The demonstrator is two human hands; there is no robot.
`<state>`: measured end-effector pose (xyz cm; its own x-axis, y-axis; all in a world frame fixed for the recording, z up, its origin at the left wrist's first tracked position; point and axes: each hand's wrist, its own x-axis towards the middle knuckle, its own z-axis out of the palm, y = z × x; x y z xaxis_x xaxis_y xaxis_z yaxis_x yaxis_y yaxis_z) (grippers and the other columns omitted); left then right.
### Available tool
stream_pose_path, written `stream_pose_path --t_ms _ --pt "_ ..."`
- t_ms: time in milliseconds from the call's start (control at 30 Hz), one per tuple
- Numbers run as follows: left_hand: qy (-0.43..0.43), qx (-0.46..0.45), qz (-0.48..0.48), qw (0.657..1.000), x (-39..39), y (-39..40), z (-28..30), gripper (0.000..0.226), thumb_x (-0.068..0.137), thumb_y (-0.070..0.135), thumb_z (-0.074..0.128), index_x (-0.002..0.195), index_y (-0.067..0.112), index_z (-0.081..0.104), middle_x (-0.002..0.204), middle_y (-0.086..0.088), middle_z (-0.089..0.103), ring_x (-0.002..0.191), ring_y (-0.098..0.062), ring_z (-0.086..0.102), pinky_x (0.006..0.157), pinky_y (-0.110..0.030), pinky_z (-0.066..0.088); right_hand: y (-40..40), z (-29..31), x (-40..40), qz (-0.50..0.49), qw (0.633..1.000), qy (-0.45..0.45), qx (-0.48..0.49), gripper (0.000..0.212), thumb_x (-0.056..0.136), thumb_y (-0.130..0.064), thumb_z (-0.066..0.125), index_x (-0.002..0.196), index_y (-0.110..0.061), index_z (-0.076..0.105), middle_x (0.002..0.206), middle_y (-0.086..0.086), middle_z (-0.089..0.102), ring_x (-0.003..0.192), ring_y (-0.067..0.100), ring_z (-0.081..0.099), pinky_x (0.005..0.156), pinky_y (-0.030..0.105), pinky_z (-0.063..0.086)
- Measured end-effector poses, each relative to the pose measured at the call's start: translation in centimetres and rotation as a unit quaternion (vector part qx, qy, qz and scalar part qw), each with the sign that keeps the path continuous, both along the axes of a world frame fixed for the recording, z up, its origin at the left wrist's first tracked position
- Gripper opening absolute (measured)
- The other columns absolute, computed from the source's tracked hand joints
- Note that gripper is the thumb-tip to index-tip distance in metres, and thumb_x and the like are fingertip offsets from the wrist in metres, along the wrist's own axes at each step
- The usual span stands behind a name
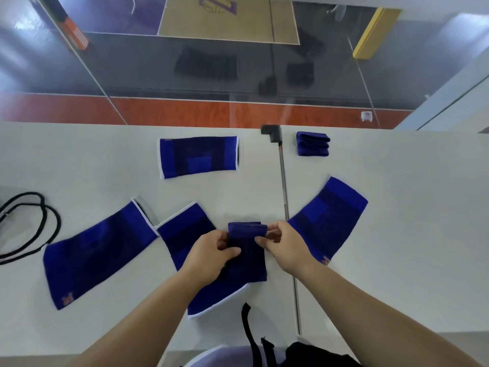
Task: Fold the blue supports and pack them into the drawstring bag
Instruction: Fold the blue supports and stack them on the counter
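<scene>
**Support mid-fold between both hands**

Fold in progress at the near centre of the white table [79,160]. My left hand [211,252] pinches the left edge of a small blue support [248,250], thumb on top and fingers curled beneath. My right hand [284,245] pinches the right end of its rolled-over upper edge between thumb and fingertips. This piece lies over a larger flat support [185,234].

Three more supports lie flat: one at far centre [198,156], one at my left [98,250], one at my right [328,221], its near corner under my right wrist. A folded stack [312,143] sits at far right, apart from the rest.

Black cord [31,226] loops at the left edge. Black fabric with a strap [248,329] shows at the near edge; whether it is the bag, I cannot tell.
</scene>
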<state>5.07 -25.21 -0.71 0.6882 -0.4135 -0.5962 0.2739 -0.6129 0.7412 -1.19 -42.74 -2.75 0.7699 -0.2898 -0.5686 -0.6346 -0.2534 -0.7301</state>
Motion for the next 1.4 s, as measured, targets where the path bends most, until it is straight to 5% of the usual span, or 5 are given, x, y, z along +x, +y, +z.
stream_pose_path --t_ms 267,633,833,1067,1400 --pt "-0.002 -0.047 0.061 0.997 0.7 -1.1 1.6 0.009 0.089 0.019 0.063 0.094 0.027 0.063 0.089 0.005 0.074 0.084 -0.009 0.070 0.074 -0.029 0.058 -1.1 1.7 -0.5 -0.040 0.994 -0.045 0.094 0.061 0.080 -0.016 0.074 0.129 -0.021 0.037 0.098 0.005 0.069 0.094 0.017 0.067 0.087 0.039 0.056" --pt "0.016 -0.073 0.047 0.996 0.3 -2.7 2.7 0.022 0.091 0.010 0.058 0.107 0.025 0.055 0.103 0.002 0.067 0.089 -0.018 0.069 0.074 -0.033 0.060 -3.2 3.8 -1.4 -0.052 0.988 -0.104 0.104 0.043 0.083 -0.005 0.068 0.119 -0.020 0.049 0.094 0.002 0.071 0.089 0.017 0.068 0.070 0.026 0.058" --pt "0.031 -0.168 0.023 0.985 0.5 -3.0 3.4 0.028 0.089 -0.008 0.052 0.093 0.017 0.063 0.096 -0.004 0.067 0.083 -0.021 0.071 0.068 -0.031 0.059 -4.6 4.5 -1.8 -0.014 0.974 -0.158 0.159 0.022 0.087 0.009 0.055 0.097 -0.010 0.064 0.097 0.012 0.067 0.084 0.025 0.069 0.067 0.037 0.060" --pt "0.144 -0.215 0.098 0.961 0.9 -3.9 3.9 0.030 0.092 -0.007 0.040 0.088 0.008 0.066 0.087 -0.012 0.070 0.075 -0.023 0.069 0.065 -0.029 0.058 -5.4 4.9 -0.9 -0.047 0.970 -0.169 0.167 0.045 0.080 0.027 0.041 0.073 -0.008 0.068 0.084 0.004 0.068 0.068 0.018 0.067 0.058 0.026 0.057" --pt "0.089 -0.152 0.087 0.981 1.6 -5.8 4.5 0.019 0.088 0.006 0.062 0.105 0.013 0.061 0.106 -0.012 0.066 0.090 -0.023 0.069 0.071 -0.028 0.059 -7.2 5.2 -0.4 -0.033 0.981 -0.126 0.147 0.051 0.086 0.017 0.040 0.075 -0.017 0.077 0.107 0.000 0.068 0.101 0.019 0.064 0.081 0.028 0.057"
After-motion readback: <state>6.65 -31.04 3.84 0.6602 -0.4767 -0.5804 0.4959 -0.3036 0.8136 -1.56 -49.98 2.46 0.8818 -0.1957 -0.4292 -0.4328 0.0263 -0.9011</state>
